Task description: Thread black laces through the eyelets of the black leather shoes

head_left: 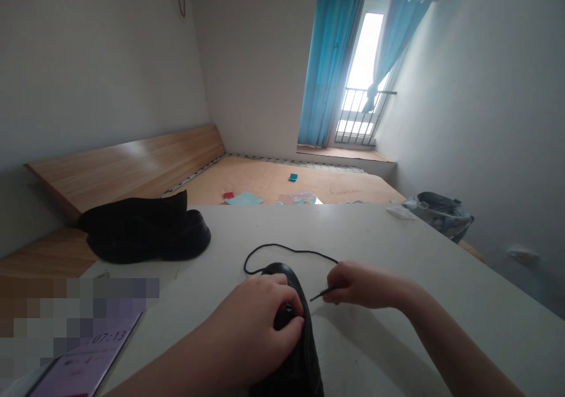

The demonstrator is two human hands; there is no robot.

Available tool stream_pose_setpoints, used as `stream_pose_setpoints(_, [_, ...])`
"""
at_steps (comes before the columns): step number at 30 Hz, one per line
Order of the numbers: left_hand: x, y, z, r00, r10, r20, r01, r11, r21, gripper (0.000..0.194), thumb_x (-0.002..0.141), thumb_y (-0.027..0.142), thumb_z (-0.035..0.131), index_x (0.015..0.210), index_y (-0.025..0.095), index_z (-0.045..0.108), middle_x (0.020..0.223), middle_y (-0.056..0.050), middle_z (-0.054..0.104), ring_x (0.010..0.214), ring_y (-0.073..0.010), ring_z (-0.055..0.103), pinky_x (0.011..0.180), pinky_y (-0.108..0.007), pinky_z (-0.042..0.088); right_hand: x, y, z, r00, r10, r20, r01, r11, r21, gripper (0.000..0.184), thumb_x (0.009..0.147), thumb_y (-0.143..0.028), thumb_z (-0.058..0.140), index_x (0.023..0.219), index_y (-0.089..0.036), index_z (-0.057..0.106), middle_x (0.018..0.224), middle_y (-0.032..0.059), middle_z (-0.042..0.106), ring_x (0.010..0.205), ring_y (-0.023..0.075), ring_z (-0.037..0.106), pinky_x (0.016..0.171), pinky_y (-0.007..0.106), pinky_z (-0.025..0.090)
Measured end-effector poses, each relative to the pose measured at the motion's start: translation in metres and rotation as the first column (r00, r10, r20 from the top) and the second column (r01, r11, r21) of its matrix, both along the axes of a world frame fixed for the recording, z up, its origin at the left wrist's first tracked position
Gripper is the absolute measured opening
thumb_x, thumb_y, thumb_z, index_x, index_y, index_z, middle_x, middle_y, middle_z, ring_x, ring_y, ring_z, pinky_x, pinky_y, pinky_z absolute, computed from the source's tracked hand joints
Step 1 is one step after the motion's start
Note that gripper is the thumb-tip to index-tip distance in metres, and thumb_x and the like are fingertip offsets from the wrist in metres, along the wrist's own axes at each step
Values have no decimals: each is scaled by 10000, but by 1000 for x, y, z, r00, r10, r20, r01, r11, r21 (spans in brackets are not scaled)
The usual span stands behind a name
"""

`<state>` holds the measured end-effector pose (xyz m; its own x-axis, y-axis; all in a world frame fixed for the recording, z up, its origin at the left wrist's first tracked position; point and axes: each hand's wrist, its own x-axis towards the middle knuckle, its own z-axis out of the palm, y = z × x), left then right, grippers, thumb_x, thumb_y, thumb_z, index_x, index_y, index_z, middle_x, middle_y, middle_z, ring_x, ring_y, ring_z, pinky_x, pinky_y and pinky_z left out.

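A black shoe (pixel 309 338) stands on the white table in front of me, its lower part cut off by the bottom of the view. Over its upper lies my left hand (pixel 278 320), thumb and fingers closed on the shoe's edge. A black shoelace (pixel 282 246) runs from the shoe in a loop across the tabletop to my right hand (pixel 353 282). That hand pinches the lace just right of the shoe, and the tip sticks out toward the shoe. What lies under my left palm is hidden.
Black footwear (pixel 145 232) rests at the table's (pixel 375 232) left rear. A lit phone or tablet screen (pixel 97 350) is at lower left, partly blurred out. Beyond are a bed (pixel 265 170) with small items, a fabric bag (pixel 441 214) at right, and blue curtains (pixel 333 62).
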<state>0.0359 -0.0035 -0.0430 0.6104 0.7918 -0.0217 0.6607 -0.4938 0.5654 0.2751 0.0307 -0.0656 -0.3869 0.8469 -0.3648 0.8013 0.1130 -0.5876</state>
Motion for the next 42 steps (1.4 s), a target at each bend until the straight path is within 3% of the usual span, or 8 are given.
stream_pose_setpoints(5, [12,1,-5,996,69,-50,-66,997,46,468,960,408,351,664,200,648,785,-32,620,797,-221,566,720,-356,366,-7,-4,9,989,145,-30,-144,989,26,332,837,-457,619,697,-163,686,868,37,612,735,143,537,665,263,400])
stream_pose_setpoints(11, [8,0,-7,997,74,-37,-75,997,-36,233,838,359,527,753,229,700,819,-13,626,833,-234,564,733,-345,388,-17,-8,17,936,260,-239,-309,929,-201,339,955,-372,430,714,-167,552,622,-20,534,588,107,482,583,229,391])
stream_pose_setpoints(14, [7,1,-7,997,71,-28,-72,996,-42,235,834,351,521,761,230,708,828,-15,630,846,-237,567,740,-346,393,-22,-16,23,942,273,-197,-305,939,-158,263,954,-289,419,745,-179,537,642,-39,481,590,98,435,573,216,371])
stream_pose_setpoints(18, [8,3,-6,998,67,-12,-68,996,-60,250,835,360,516,741,239,713,792,-12,629,784,-217,566,693,-326,391,-28,-29,32,945,293,-146,-302,952,-43,188,910,-153,421,873,-191,601,822,-10,578,764,119,525,714,222,418])
stream_pose_setpoints(21, [8,3,-6,999,52,-13,-52,997,-54,274,855,350,496,730,230,709,787,-17,627,774,-209,566,687,-321,390,-29,-31,32,967,222,-123,-234,968,-93,253,859,-90,402,886,-183,636,761,-1,624,721,128,582,689,233,450])
stream_pose_setpoints(27, [8,2,-10,998,52,19,-52,998,-33,194,842,228,485,793,223,673,855,-10,648,870,-214,579,777,-336,395,-27,-29,17,973,106,-207,-162,948,-273,202,847,-194,448,756,-147,622,789,52,714,600,128,655,568,222,481])
stream_pose_setpoints(33, [12,1,-13,994,107,27,-106,994,-34,90,770,308,619,816,249,670,870,4,670,899,-237,585,781,-340,396,-31,-28,12,957,92,-275,-170,946,-276,182,817,-193,492,713,-150,635,649,12,655,616,133,645,592,226,487])
stream_pose_setpoints(42, [13,3,-12,995,65,70,-64,998,-15,106,798,230,564,702,214,607,811,-6,634,805,-202,574,695,-301,386,-21,-4,-2,940,117,-319,-174,972,-156,235,763,-373,709,744,-141,672,675,2,657,572,96,487,542,213,382])
